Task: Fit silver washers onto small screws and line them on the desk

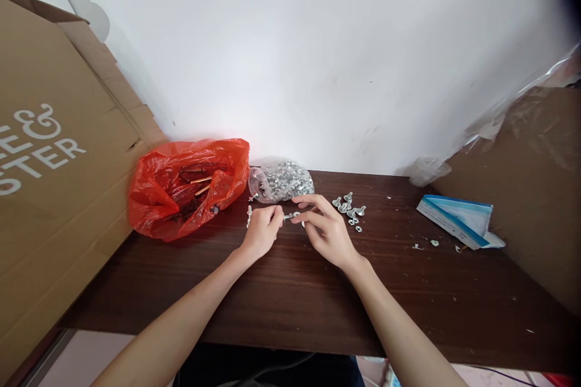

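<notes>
On dark wood table (281, 296), left hand (263, 230) pinches small metal bolt (287, 217) crosswise, outer end pointing at right hand (330, 233), whose fingers are loosely parted, hold unclear

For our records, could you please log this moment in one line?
left hand: holding metal piece; right hand: beside it; bolts: on table
</notes>
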Demonstrator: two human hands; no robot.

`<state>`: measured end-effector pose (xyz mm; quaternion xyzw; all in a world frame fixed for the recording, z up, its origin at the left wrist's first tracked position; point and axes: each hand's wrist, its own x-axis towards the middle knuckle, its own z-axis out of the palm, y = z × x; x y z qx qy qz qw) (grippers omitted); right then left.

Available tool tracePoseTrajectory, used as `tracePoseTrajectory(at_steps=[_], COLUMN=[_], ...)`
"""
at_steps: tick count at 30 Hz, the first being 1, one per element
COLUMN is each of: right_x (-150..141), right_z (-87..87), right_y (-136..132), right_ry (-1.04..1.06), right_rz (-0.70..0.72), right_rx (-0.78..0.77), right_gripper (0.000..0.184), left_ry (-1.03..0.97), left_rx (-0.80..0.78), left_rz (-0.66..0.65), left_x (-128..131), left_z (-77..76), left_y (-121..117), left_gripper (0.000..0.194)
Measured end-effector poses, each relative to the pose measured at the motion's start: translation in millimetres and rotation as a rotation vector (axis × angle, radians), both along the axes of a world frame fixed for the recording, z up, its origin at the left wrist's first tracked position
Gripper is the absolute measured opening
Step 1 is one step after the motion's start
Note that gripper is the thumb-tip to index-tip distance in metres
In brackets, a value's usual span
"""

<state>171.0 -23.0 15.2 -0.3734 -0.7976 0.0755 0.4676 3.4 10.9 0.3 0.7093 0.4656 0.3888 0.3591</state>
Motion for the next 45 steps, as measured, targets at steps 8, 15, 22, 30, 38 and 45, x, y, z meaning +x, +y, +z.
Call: tracePoseTrajectory(at_steps=[8, 15, 22, 30, 38, 45], right_x=[-0.2, 0.6, 0.3, 0.3, 0.0, 0.7], right_z=[0.0, 0.1, 0.0, 1.3, 1.6, 2.1], right_y=[0.7, 0.4, 1.0, -0.1, 0.6, -0.6], right_ry=[-0.013, -0.004, -0.012, -0.025, -0.032, -0.036], right_rz=[-0.007, 0.012, -0.002, 0.029, -0.018, 0.009], right_rx=[-0.009, 0.011, 0.0, 0.013, -0.011, 0.002], right_gripper=[0.038, 0.038, 0.04, 0.039, 0.038, 0.038], left_ry=[-0.005, 0.001, -0.005, 0.014, 0.011, 0.009], left_rx=[-0.003, 0.004, 0.01, 0.008, -0.002, 0.001], left_rz=[-0.004, 0.005, -0.004, -0.001, 0.0, 0.001], left_x=[-0.2, 0.2, 0.2, 0.5, 0.2, 0.6], left_z=[1.1, 0.2, -0.5, 0.0, 1.1, 1.8], left_y=[-0.3, 0.1, -0.6, -0.5, -1.3, -1.2], left_gripper=[0.039, 0.04, 0.037, 0.04, 0.04, 0.039])
